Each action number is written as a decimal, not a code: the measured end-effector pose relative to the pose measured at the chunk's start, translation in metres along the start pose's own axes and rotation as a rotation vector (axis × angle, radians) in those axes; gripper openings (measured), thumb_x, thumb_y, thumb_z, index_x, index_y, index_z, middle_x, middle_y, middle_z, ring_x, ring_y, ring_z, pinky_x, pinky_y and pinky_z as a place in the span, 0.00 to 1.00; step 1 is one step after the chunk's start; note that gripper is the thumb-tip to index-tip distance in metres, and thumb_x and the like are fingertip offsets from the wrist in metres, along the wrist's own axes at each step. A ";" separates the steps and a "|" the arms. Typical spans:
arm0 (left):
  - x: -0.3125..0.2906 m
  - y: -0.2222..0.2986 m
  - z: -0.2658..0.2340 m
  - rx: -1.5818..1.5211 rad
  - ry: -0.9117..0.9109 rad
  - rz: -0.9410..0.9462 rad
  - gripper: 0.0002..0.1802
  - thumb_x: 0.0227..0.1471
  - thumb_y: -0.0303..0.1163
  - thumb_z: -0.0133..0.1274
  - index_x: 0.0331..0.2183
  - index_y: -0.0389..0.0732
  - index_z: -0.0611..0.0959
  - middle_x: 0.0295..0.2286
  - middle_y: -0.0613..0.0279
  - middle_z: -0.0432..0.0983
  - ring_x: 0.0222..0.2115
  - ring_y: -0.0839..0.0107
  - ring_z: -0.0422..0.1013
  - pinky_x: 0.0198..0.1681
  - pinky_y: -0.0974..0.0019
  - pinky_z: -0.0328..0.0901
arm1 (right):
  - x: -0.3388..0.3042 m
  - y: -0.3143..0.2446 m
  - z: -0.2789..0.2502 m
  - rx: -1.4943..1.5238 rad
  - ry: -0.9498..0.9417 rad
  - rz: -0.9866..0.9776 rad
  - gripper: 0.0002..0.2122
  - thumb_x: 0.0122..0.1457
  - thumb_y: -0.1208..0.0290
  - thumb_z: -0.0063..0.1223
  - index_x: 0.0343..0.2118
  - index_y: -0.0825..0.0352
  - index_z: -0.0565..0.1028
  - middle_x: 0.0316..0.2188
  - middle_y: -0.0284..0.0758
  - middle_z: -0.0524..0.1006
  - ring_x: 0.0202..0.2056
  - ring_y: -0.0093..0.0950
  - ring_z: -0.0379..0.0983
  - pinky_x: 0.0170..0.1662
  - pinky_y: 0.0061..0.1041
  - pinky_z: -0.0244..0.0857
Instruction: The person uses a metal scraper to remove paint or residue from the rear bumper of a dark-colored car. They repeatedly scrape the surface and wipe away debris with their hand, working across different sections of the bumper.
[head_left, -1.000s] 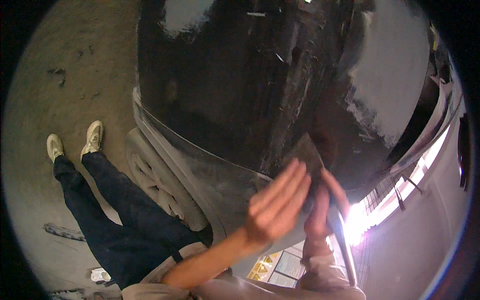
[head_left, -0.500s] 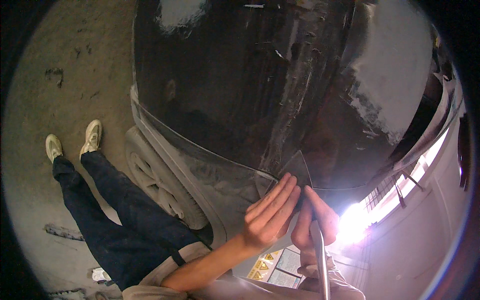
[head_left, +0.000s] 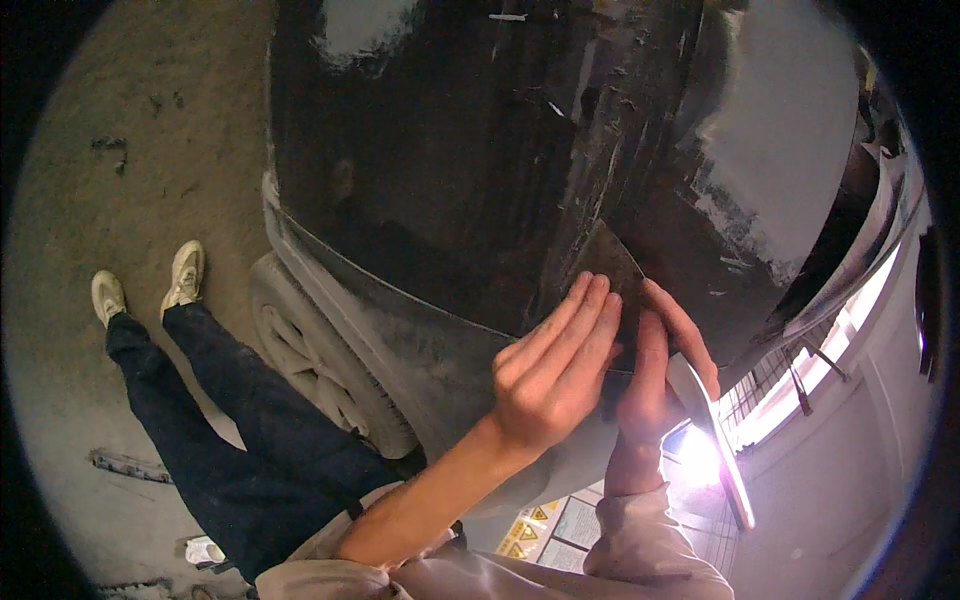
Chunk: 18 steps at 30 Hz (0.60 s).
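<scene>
Dark sheet [head_left: 615,260] partly beneath left hand [head_left: 548,385]

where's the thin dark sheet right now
In the head view, right of centre, the thin dark sheet is over the black car panel, at the fingertips of the left hand and the right hand.

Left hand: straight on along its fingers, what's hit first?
The thin dark sheet, which the left hand seems to touch; beyond it, the dark car panel. Depth between sheet and panel is unclear.

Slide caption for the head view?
Left hand and right hand at a dark flat sheet over a scuffed black car panel.
</scene>
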<state>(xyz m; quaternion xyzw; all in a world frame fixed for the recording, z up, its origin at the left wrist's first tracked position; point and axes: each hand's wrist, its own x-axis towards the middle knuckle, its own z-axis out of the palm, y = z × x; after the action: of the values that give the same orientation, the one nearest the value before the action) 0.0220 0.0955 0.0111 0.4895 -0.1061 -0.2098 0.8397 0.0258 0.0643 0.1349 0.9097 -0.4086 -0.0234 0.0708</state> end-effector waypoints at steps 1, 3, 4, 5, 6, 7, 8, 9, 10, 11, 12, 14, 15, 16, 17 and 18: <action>-0.003 0.002 -0.001 -0.030 -0.006 -0.015 0.19 0.50 0.15 0.57 0.46 0.26 0.86 0.52 0.38 0.80 0.56 0.45 0.77 0.55 0.54 0.75 | -0.003 0.002 -0.003 -0.003 -0.001 -0.037 0.11 0.64 0.82 0.56 0.47 0.75 0.83 0.44 0.45 0.86 0.47 0.32 0.83 0.55 0.29 0.73; -0.019 0.013 -0.006 -0.032 -0.035 0.009 0.20 0.47 0.14 0.60 0.46 0.25 0.86 0.51 0.37 0.80 0.55 0.45 0.77 0.54 0.56 0.75 | -0.016 0.008 -0.009 -0.068 -0.020 -0.121 0.10 0.64 0.82 0.56 0.46 0.75 0.84 0.43 0.46 0.86 0.45 0.33 0.83 0.54 0.30 0.74; -0.027 0.016 -0.009 -0.031 -0.033 0.039 0.21 0.45 0.14 0.61 0.45 0.24 0.86 0.50 0.37 0.81 0.54 0.45 0.78 0.54 0.56 0.75 | -0.025 0.010 -0.010 -0.046 -0.039 -0.119 0.09 0.64 0.82 0.57 0.45 0.75 0.84 0.43 0.46 0.86 0.44 0.33 0.84 0.53 0.30 0.75; -0.035 0.020 -0.012 -0.060 -0.039 0.046 0.22 0.44 0.14 0.61 0.45 0.23 0.86 0.50 0.35 0.81 0.54 0.44 0.78 0.55 0.56 0.75 | -0.035 0.011 -0.010 -0.041 -0.034 -0.110 0.09 0.64 0.82 0.57 0.44 0.74 0.84 0.42 0.46 0.86 0.43 0.33 0.84 0.51 0.30 0.76; -0.041 0.021 -0.013 -0.061 -0.046 0.000 0.21 0.45 0.14 0.61 0.45 0.23 0.86 0.50 0.35 0.80 0.53 0.43 0.78 0.55 0.56 0.75 | -0.042 0.014 -0.010 0.015 -0.006 -0.172 0.08 0.64 0.82 0.57 0.44 0.74 0.84 0.41 0.46 0.86 0.42 0.34 0.84 0.50 0.30 0.76; -0.046 0.022 -0.012 -0.065 -0.029 -0.016 0.21 0.45 0.14 0.61 0.45 0.22 0.86 0.50 0.34 0.80 0.53 0.43 0.78 0.54 0.56 0.75 | -0.047 0.016 -0.011 -0.060 -0.028 -0.131 0.08 0.64 0.82 0.57 0.44 0.74 0.84 0.41 0.46 0.86 0.41 0.34 0.85 0.49 0.30 0.77; -0.050 0.022 -0.012 -0.057 -0.050 -0.048 0.21 0.45 0.14 0.61 0.45 0.22 0.86 0.50 0.34 0.80 0.53 0.43 0.78 0.54 0.56 0.75 | -0.051 0.019 -0.010 -0.078 -0.031 -0.172 0.08 0.64 0.82 0.58 0.44 0.73 0.84 0.40 0.46 0.86 0.40 0.34 0.85 0.47 0.30 0.77; -0.051 0.022 -0.009 -0.118 0.003 -0.098 0.22 0.48 0.15 0.60 0.48 0.24 0.85 0.53 0.37 0.79 0.56 0.44 0.76 0.57 0.53 0.74 | -0.051 0.021 -0.012 -0.137 -0.070 -0.227 0.08 0.64 0.83 0.58 0.44 0.73 0.84 0.39 0.46 0.86 0.39 0.34 0.85 0.46 0.30 0.78; -0.053 0.021 -0.007 -0.105 -0.043 -0.066 0.22 0.48 0.15 0.60 0.48 0.24 0.85 0.53 0.37 0.79 0.56 0.44 0.76 0.57 0.53 0.74 | -0.052 0.022 -0.012 -0.111 -0.024 -0.232 0.08 0.63 0.83 0.58 0.44 0.73 0.84 0.39 0.46 0.86 0.38 0.34 0.85 0.45 0.29 0.78; -0.051 0.022 -0.003 -0.096 -0.062 -0.050 0.22 0.48 0.15 0.60 0.48 0.24 0.85 0.53 0.36 0.79 0.56 0.44 0.76 0.57 0.54 0.74 | -0.048 0.022 -0.017 -0.117 -0.013 -0.254 0.08 0.63 0.83 0.59 0.44 0.73 0.84 0.38 0.46 0.86 0.37 0.34 0.85 0.44 0.29 0.78; -0.052 0.021 -0.001 -0.062 -0.141 -0.035 0.22 0.48 0.15 0.60 0.48 0.23 0.85 0.53 0.36 0.79 0.56 0.44 0.76 0.56 0.54 0.74 | -0.046 0.023 -0.017 -0.150 0.020 -0.206 0.09 0.63 0.84 0.59 0.44 0.72 0.84 0.38 0.46 0.86 0.36 0.35 0.86 0.43 0.29 0.78; -0.049 0.022 0.002 -0.078 -0.069 -0.019 0.21 0.48 0.15 0.59 0.47 0.23 0.85 0.52 0.35 0.79 0.55 0.44 0.77 0.55 0.54 0.75 | -0.039 0.020 -0.019 -0.108 0.000 -0.266 0.10 0.60 0.86 0.59 0.43 0.73 0.84 0.36 0.47 0.86 0.35 0.36 0.86 0.41 0.30 0.79; -0.047 0.022 0.002 -0.076 -0.062 -0.015 0.21 0.48 0.15 0.59 0.47 0.23 0.85 0.51 0.35 0.79 0.55 0.44 0.77 0.55 0.54 0.75 | -0.036 0.017 -0.018 -0.103 -0.013 -0.254 0.10 0.58 0.88 0.60 0.42 0.74 0.84 0.35 0.49 0.86 0.34 0.38 0.87 0.40 0.31 0.80; -0.045 0.021 0.002 -0.069 -0.062 -0.025 0.20 0.48 0.15 0.59 0.46 0.23 0.85 0.51 0.35 0.80 0.55 0.45 0.77 0.55 0.54 0.75 | -0.033 0.013 -0.017 -0.064 -0.021 -0.256 0.11 0.56 0.89 0.60 0.42 0.75 0.84 0.33 0.50 0.86 0.33 0.41 0.87 0.39 0.32 0.81; -0.042 0.020 0.001 -0.068 -0.035 -0.012 0.20 0.48 0.15 0.58 0.46 0.23 0.86 0.50 0.35 0.80 0.55 0.45 0.77 0.54 0.54 0.76 | -0.028 0.012 -0.013 -0.074 -0.035 -0.242 0.11 0.56 0.89 0.60 0.42 0.75 0.84 0.34 0.50 0.86 0.33 0.40 0.87 0.39 0.32 0.81; -0.037 0.017 0.001 -0.063 -0.014 -0.016 0.19 0.49 0.15 0.58 0.46 0.23 0.86 0.50 0.35 0.80 0.54 0.45 0.77 0.54 0.55 0.76 | -0.022 0.010 -0.008 -0.051 -0.046 -0.241 0.11 0.56 0.89 0.60 0.42 0.75 0.84 0.34 0.50 0.86 0.33 0.40 0.87 0.39 0.32 0.81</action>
<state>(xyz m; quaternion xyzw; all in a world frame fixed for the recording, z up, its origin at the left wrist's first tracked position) -0.0068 0.1193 0.0273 0.4620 -0.1016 -0.2232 0.8523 0.0044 0.0754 0.1439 0.9494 -0.2969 -0.0628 0.0814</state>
